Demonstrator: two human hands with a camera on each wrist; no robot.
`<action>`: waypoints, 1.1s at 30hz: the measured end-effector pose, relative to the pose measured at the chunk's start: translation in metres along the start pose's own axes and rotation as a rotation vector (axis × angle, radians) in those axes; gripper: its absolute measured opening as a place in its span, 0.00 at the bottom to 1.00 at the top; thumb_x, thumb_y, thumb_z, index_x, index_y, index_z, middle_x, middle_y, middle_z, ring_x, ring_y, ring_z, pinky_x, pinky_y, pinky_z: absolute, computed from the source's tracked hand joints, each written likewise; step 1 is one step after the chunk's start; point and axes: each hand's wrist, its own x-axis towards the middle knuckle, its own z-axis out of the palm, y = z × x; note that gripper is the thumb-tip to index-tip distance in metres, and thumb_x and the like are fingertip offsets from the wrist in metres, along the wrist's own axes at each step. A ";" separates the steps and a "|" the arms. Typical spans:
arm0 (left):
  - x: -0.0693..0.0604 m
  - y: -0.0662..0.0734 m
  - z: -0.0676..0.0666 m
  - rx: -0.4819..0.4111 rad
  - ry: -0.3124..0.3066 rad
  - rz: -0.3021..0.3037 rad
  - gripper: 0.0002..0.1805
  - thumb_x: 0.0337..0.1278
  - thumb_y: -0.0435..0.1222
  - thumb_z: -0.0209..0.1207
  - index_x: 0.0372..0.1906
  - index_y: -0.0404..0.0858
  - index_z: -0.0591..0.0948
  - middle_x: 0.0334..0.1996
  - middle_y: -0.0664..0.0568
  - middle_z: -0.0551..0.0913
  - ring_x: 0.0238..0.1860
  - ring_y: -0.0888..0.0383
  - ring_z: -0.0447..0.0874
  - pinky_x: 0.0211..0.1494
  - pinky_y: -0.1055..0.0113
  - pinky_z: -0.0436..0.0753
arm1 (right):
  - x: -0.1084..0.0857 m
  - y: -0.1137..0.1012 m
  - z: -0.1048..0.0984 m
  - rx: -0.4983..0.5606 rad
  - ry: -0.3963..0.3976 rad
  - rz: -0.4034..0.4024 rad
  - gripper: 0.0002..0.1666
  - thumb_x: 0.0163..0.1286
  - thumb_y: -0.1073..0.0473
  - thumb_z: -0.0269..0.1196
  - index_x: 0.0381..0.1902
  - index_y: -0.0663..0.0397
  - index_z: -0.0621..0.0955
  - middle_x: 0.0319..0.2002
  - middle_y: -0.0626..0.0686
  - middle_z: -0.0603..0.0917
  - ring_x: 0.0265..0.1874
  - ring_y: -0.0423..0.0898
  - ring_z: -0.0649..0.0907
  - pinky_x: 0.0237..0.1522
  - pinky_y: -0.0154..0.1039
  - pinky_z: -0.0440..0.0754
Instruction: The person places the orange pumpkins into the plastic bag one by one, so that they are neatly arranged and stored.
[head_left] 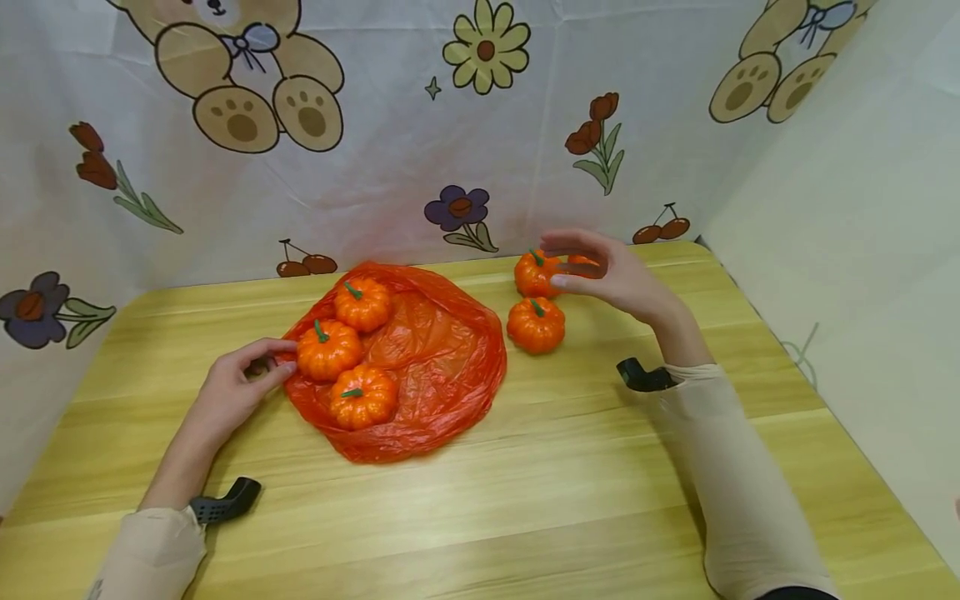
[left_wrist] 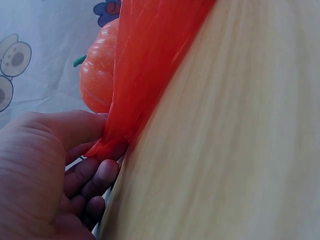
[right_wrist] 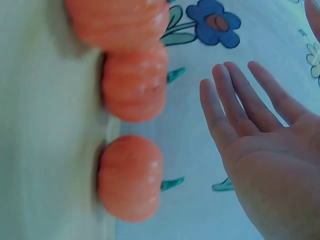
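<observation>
A red plastic bag [head_left: 450, 392] lies spread open on the table, with three small orange pumpkins on its left part: a back one [head_left: 363, 304], a middle one [head_left: 328, 350] and a front one [head_left: 363, 397]. My left hand [head_left: 234, 385] pinches the bag's left rim between thumb and fingers, plainest in the left wrist view [left_wrist: 45, 165]. To the right of the bag sit three more pumpkins: a near one [head_left: 536, 326], one behind it [head_left: 536, 275] and one partly hidden by my right hand [head_left: 618, 279]. That hand hovers over them, fingers spread and holding nothing.
The wooden table [head_left: 487, 525] extends in front of the bag. A white cloth [head_left: 375, 192] printed with bears and flowers hangs along the back edge. At the right stands a pale wall [head_left: 862, 250].
</observation>
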 end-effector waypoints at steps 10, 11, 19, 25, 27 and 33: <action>-0.001 -0.001 -0.002 0.009 0.002 0.000 0.16 0.74 0.43 0.65 0.60 0.43 0.85 0.40 0.51 0.78 0.40 0.59 0.71 0.41 0.70 0.70 | -0.010 0.017 -0.003 -0.005 -0.069 0.025 0.39 0.65 0.62 0.77 0.72 0.54 0.76 0.70 0.56 0.77 0.71 0.53 0.77 0.75 0.59 0.68; -0.001 -0.002 -0.002 0.010 0.003 0.000 0.16 0.74 0.43 0.65 0.60 0.43 0.85 0.40 0.51 0.79 0.40 0.59 0.71 0.41 0.70 0.70 | -0.010 0.018 -0.002 0.008 -0.084 0.017 0.39 0.64 0.63 0.77 0.72 0.55 0.76 0.70 0.56 0.77 0.71 0.54 0.77 0.75 0.59 0.68; 0.000 -0.001 -0.001 0.003 0.006 0.001 0.17 0.73 0.44 0.65 0.60 0.43 0.85 0.40 0.51 0.78 0.40 0.59 0.71 0.40 0.70 0.70 | -0.007 0.026 0.006 0.036 -0.202 0.019 0.38 0.63 0.65 0.78 0.69 0.58 0.77 0.68 0.58 0.79 0.70 0.57 0.78 0.75 0.59 0.69; 0.001 0.000 0.001 -0.006 0.009 0.019 0.16 0.73 0.44 0.65 0.59 0.43 0.86 0.39 0.52 0.79 0.39 0.59 0.72 0.40 0.70 0.69 | -0.006 0.031 0.012 -0.029 -0.285 0.058 0.38 0.62 0.63 0.79 0.69 0.54 0.79 0.68 0.54 0.79 0.71 0.52 0.75 0.76 0.62 0.66; 0.001 0.000 0.001 -0.008 0.007 0.022 0.16 0.73 0.44 0.65 0.59 0.43 0.86 0.39 0.52 0.79 0.39 0.59 0.72 0.40 0.70 0.69 | -0.006 0.033 0.013 -0.060 -0.316 0.074 0.39 0.61 0.61 0.80 0.70 0.51 0.79 0.69 0.52 0.79 0.72 0.51 0.74 0.76 0.62 0.66; -0.001 0.001 0.001 -0.011 0.010 0.017 0.16 0.73 0.44 0.65 0.58 0.42 0.86 0.38 0.52 0.79 0.39 0.59 0.72 0.40 0.70 0.69 | -0.005 0.036 0.015 -0.097 -0.367 0.088 0.43 0.59 0.60 0.80 0.72 0.49 0.77 0.72 0.52 0.76 0.73 0.52 0.73 0.77 0.61 0.65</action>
